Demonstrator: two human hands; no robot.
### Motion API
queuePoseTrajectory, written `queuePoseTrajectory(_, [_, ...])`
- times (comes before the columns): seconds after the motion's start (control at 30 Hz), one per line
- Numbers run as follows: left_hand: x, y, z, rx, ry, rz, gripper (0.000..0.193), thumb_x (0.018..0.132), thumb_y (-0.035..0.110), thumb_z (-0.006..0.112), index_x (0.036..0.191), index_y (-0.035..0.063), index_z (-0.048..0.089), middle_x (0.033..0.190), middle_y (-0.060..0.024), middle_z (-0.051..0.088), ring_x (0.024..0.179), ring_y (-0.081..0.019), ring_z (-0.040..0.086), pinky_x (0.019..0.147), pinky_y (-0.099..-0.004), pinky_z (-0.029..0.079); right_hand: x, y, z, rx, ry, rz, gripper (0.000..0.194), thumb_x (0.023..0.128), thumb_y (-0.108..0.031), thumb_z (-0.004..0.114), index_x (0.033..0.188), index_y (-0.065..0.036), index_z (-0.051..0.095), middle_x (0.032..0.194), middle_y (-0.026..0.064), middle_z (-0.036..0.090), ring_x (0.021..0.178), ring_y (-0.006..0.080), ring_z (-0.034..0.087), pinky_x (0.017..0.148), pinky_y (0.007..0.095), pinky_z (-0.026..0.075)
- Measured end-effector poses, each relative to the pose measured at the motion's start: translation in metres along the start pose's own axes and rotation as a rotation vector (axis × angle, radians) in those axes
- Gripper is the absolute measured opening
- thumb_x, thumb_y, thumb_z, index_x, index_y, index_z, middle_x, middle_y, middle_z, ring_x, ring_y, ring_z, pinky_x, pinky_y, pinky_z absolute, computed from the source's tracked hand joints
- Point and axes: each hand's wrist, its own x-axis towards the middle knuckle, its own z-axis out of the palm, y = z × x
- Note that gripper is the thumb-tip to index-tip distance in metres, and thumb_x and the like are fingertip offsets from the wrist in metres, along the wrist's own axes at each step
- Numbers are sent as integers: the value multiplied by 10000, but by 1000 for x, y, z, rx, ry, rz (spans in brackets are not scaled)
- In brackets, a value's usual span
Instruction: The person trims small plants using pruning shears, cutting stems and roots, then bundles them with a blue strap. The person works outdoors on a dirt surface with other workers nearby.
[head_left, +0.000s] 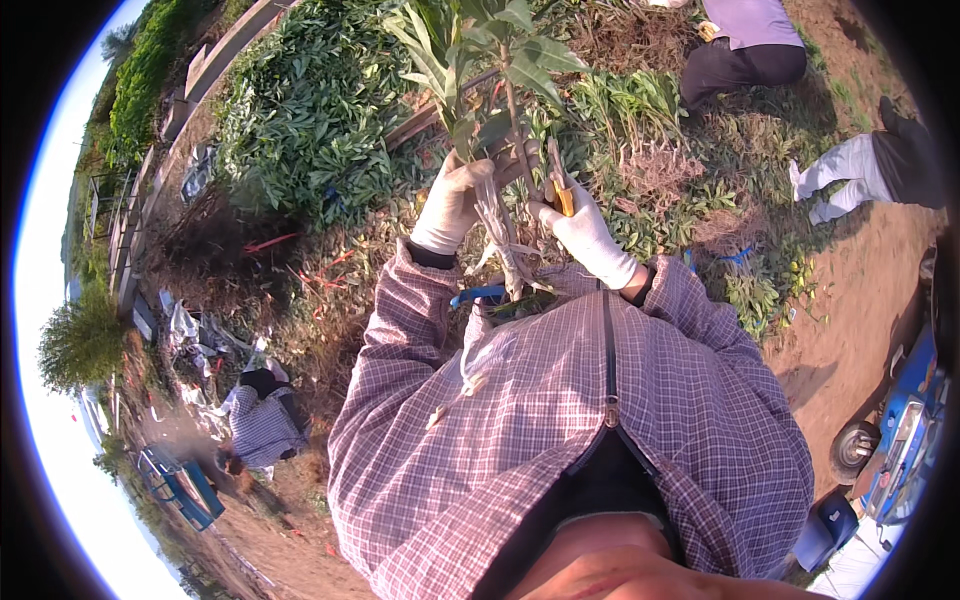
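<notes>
Leafy shoots (435, 67) are held in my white-gloved left hand (448, 206), their long green leaves pointing away from me. My right hand (592, 238), also gloved, grips a small cutting tool with a yellow handle (564, 201); its exact kind is unclear. Its fingers also meet a brown leafy stem (517, 127) standing between both hands. Below my left hand, pale bare stems (501, 232) bound with a light strip hang close to my checked jacket (525, 390). A blue strip (476, 295) shows beside their lower ends.
A large heap of leafy cuttings (315, 112) lies ahead on the left. Bundled rooted seedlings (637, 120) lie ahead on the right, near a crouching person (742, 52) and another person (862, 176). One more person (262, 420) bends at left. A blue vehicle (907, 420) stands at right.
</notes>
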Motion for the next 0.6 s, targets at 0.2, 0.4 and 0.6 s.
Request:
queuePoseTrajectory(0.2, [17,-14,-10,-12,58,-21,406,957,148,643,1328,27,532,1004,-3,584,894,-134,539,835,-342,503,-2,0,-14,-251,-88,-22,425,893,-257,702,1209,-16,552,1078,173,671,924,314,684,795,387,520])
queuePoseTrajectory(0.4, [20,-19,-28,214,312,-3,433,992,169,605,1398,61,501,905,37,541,806,-77,492,697,-219,419,-29,-24,-46,-966,-111,-486,544,839,-487,731,1159,-61,621,971,133,656,876,308,672,760,392,548])
queuePoseTrajectory(0.6, [2,-24,-28,281,323,147,203,992,202,613,1148,73,595,890,33,547,823,-86,496,727,-227,408,-48,-32,-43,-969,-269,-266,604,853,-551,680,1196,-57,626,975,159,648,869,329,663,789,409,544])
